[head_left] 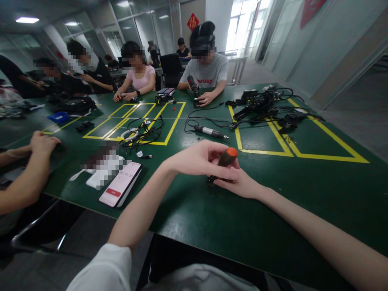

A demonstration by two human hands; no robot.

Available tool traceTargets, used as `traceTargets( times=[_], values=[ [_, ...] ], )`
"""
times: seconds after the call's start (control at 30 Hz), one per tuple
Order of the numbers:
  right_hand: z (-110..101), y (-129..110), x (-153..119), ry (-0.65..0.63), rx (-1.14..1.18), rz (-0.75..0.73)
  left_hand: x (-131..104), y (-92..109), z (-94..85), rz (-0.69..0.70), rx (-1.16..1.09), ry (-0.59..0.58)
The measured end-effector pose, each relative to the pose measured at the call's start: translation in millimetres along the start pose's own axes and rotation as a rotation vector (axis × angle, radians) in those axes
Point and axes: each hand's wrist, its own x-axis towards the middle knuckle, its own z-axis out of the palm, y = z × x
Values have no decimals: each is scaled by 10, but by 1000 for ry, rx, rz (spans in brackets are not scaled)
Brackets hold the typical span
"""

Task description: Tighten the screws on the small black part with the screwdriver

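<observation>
Over the near part of the green table (315, 194), the tilted orange-topped tool (228, 157) is clasped by the left hand (198, 157), its right side flanked by the right hand (243, 183), whose hold cannot be told.

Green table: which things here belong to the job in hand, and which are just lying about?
Likely in the job:
orange-topped handle, in the left hand
dark piece, at the right hand

Seemingly lying about:
phone
corded tool
cable heap
</observation>
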Motion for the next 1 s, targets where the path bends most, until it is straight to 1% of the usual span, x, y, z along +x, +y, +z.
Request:
traceTargets(
  times=[0.1,0.17,0.2,0.27,0.33,0.4,0.47,0.53,0.6,0.73,1.0],
  values=[
    [6,9,-3,-2,12,-21,-105,-181,15,-58,-230,37],
    [-2,-6,-3,-9,29,-36,-174,-269,14,-95,-345,97],
    [-8,-17,-4,-15,36,-41,-201,-301,14,-110,-383,91],
    [-23,-40,-10,-29,44,-39,-232,-352,28,-91,-422,139],
    [-38,-60,-18,-36,49,-33,-227,-396,69,-49,-426,221],
    [-48,-75,-25,-39,55,-29,-198,-444,128,-11,-446,309],
    [-51,-83,-30,-45,59,-27,-162,-493,181,17,-515,385],
    [-48,-86,-31,-46,57,-25,-138,-534,209,23,-563,437],
    [-43,-85,-30,-42,51,-23,-135,-562,205,36,-602,438],
    [-39,-84,-28,-42,36,-17,-165,-595,154,56,-671,373],
    [-41,-103,-23,-21,22,-50,-160,-687,129,-37,-580,304]
  ],
)
